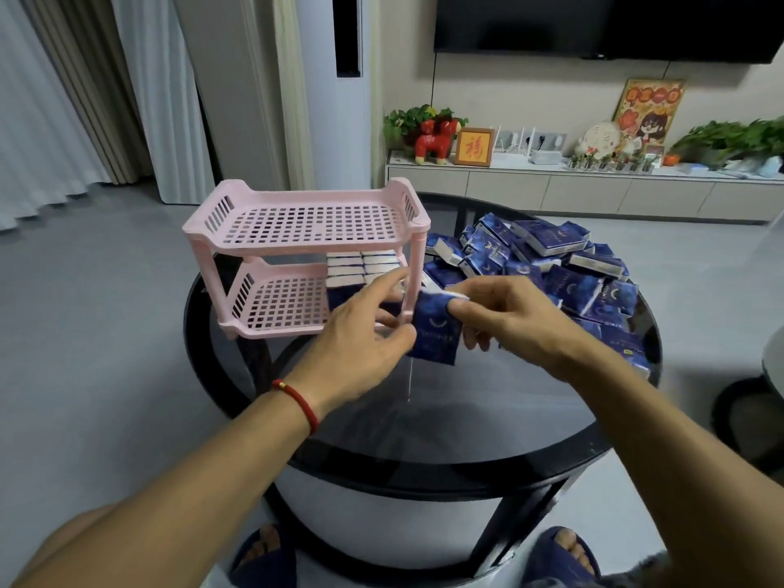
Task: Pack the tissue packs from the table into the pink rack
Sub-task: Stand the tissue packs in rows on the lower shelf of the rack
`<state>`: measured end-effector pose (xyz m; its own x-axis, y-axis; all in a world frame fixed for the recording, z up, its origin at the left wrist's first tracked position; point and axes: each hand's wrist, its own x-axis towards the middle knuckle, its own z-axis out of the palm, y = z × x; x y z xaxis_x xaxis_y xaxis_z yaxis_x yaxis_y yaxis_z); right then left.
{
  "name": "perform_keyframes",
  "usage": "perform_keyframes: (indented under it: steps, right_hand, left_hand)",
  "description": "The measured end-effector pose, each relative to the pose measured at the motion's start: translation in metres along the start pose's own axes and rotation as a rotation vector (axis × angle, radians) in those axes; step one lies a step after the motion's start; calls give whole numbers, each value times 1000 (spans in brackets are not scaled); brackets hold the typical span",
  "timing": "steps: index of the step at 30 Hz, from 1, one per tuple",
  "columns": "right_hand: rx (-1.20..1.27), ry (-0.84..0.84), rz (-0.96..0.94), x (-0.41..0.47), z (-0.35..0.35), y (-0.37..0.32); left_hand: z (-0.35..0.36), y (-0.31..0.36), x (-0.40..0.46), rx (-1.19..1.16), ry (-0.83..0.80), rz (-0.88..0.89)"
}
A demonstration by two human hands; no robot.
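A pink two-tier rack [305, 222] stands on the left of the round dark glass table [424, 418]. Its top shelf is bare; the lower shelf holds several stacked tissue packs [360, 267] at its right end. A dark blue tissue pack [437, 328] hangs just in front of the rack's right front leg. My right hand [505, 316] pinches its right side and my left hand [365, 341] grips its left edge. A pile of several blue tissue packs [547, 261] lies on the table to the right of the rack.
A low white TV cabinet [551, 188] with plants, a red toy horse and a framed picture runs along the far wall under a black screen. Curtains hang at the left. Grey floor surrounds the table. My slippered feet show under the table's near edge.
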<state>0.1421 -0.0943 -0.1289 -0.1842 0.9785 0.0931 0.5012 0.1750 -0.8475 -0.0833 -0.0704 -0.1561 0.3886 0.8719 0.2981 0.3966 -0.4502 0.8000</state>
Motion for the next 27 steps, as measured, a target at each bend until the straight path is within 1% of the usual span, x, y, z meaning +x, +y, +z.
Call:
perform_keyframes:
  steps: [2,3,6,8,10,11,13,16,21,24,27]
  right_hand:
    - [-49,-51,-31,8,20,-5]
    - [-67,-56,-52,12,30,-6]
    - [-135,-7,-79,27,48,-2]
    - [-219,112,-65,38,51,4]
    - [-318,271,-26,47,53,12]
    - [-348,335,10,50,53,15]
    - [-363,411,78,54,57,19]
    - [-299,435,130,59,63,21]
    - [-105,382,142,68,73,22]
    - [5,396,154,73,77,22]
    - [93,414,157,78,79,25]
  left_hand:
    - [-5,-8,-3,229,-80,127]
    - [-8,-12,-4,311,-68,170]
    - [-21,-25,1,381,60,143]
    - [-32,-33,7,459,181,98]
    - [-43,-42,12,493,289,49]
    - [-47,-47,14,493,322,37]
    - [-50,-55,18,490,349,40]
    - [-46,-65,25,478,336,61]
    - [-32,-78,34,470,306,66]
    - [-28,-86,37,451,296,41]
    - [-29,-91,37,405,275,66]
